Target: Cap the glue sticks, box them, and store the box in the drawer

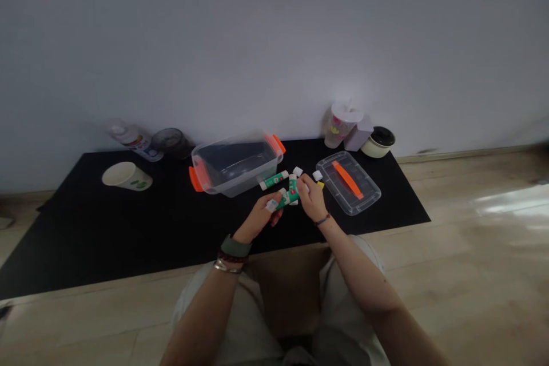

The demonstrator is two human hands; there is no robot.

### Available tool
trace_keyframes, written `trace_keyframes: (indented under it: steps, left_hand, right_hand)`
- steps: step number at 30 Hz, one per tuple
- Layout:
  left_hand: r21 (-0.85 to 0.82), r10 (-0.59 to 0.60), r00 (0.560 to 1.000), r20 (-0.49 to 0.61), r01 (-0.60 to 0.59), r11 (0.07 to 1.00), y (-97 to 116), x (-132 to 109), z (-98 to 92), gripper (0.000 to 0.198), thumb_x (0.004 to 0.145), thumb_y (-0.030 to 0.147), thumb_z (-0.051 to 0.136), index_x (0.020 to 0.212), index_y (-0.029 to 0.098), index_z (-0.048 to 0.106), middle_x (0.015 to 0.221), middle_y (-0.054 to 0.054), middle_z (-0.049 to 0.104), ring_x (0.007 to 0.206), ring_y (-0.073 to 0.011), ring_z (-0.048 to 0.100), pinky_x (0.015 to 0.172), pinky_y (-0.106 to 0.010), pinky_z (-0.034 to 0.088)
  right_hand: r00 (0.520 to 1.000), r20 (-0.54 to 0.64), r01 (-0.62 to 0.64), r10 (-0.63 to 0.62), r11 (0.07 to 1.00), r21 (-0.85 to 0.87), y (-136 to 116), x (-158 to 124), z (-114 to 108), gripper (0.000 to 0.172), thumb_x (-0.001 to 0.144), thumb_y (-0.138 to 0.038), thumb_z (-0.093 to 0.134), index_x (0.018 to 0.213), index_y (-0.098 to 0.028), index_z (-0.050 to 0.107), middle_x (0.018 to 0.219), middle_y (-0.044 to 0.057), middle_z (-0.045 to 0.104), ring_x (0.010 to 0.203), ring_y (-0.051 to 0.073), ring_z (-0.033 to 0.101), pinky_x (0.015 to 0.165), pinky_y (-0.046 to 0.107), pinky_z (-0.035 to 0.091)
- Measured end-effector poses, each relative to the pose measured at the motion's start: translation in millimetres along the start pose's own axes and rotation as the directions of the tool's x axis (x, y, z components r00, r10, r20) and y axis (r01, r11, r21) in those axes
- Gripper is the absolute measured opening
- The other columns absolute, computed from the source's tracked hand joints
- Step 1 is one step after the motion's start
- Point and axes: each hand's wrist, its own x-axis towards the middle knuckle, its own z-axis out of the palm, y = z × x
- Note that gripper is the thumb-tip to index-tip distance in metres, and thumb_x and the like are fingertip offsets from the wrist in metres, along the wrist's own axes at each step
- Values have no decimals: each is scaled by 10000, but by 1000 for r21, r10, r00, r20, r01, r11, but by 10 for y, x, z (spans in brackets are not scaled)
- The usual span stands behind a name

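My left hand (259, 214) is closed around a green-and-white glue stick (282, 200), which tilts up to the right. A second glue stick (293, 183) stands just behind it, by the fingers of my right hand (312, 200). Those fingers are curled together, and a bit of white shows at them; I cannot make out what they hold. Another glue stick (273, 180) lies against the front of a clear plastic box (240, 183) with orange clips. Small white blocks (317, 175) lie around my hands, along with a yellow piece (320, 185) partly hidden by the right one.
The box's clear lid (371, 191) with an orange handle lies to the right. Behind it stand a lidded cup (337, 128), a pale carton (359, 134) and a cream pot (375, 150). Leftward are a paper cup (128, 177), a dark jar (172, 143) and a bottle (137, 142).
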Motion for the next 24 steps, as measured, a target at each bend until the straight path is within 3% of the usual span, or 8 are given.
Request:
trace_keyframes:
  steps: [6, 10, 13, 17, 20, 24]
  left_hand:
    - [239, 157, 983, -98, -130, 962, -23, -2, 34, 496, 835, 667, 554, 809, 173, 591, 576, 22, 559, 408, -95, 488, 415, -219, 377]
    - [525, 318, 935, -159, -193, 829, 9, -13, 23, 320, 887, 504, 575, 941, 203, 669, 564, 19, 590, 490, -143, 576, 545, -246, 434]
    - [583, 355, 925, -134, -216, 783, 29, -6, 0, 296, 904, 468, 562, 984, 206, 674, 555, 19, 591, 519, -160, 593, 595, -257, 446]
    - [572, 336, 940, -68, -239, 785, 9, 2, -24, 350, 945, 476, 490, 1071, 184, 635, 631, 4, 631, 556, -163, 612, 598, -262, 464]
    - [677, 414, 909, -46, -276, 682, -35, 8, -38, 354, 951, 471, 484, 1105, 182, 622, 804, -40, 698, 714, -194, 671, 701, -297, 517]
    - [822, 537, 843, 25, -323, 469, -110, 40, -62, 343, 967, 459, 477, 1120, 185, 616, 1057, -99, 712, 975, -242, 686, 891, -360, 537]
  right_hand:
    - [993, -41, -114, 113, 993, -10, 130, 12, 100, 306, 970, -398, 328, 713, -244, 384, 599, -31, 399, 582, 150, 426, 591, 267, 301]
    - [980, -7, -198, 199, 978, 72, 228, 62, 130, 331, 962, -425, 339, 688, -241, 368, 615, -33, 394, 595, 145, 422, 594, 261, 319]
    - [989, -6, -147, 149, 977, 152, 206, 87, 98, 353, 963, -478, 368, 707, -236, 396, 649, -31, 402, 620, 140, 428, 604, 258, 336]
    - [998, -28, -49, 52, 993, 106, 115, 92, 28, 365, 961, -491, 407, 706, -231, 402, 638, -35, 387, 621, 136, 414, 612, 255, 337]
    - [998, -7, -60, 61, 995, 74, 125, 96, 24, 345, 965, -460, 387, 708, -230, 403, 622, -37, 398, 608, 137, 424, 609, 257, 331]
    - [980, 37, -196, 194, 980, 45, 246, 116, 75, 330, 949, -438, 366, 713, -226, 457, 619, -31, 444, 615, 148, 452, 601, 257, 332]
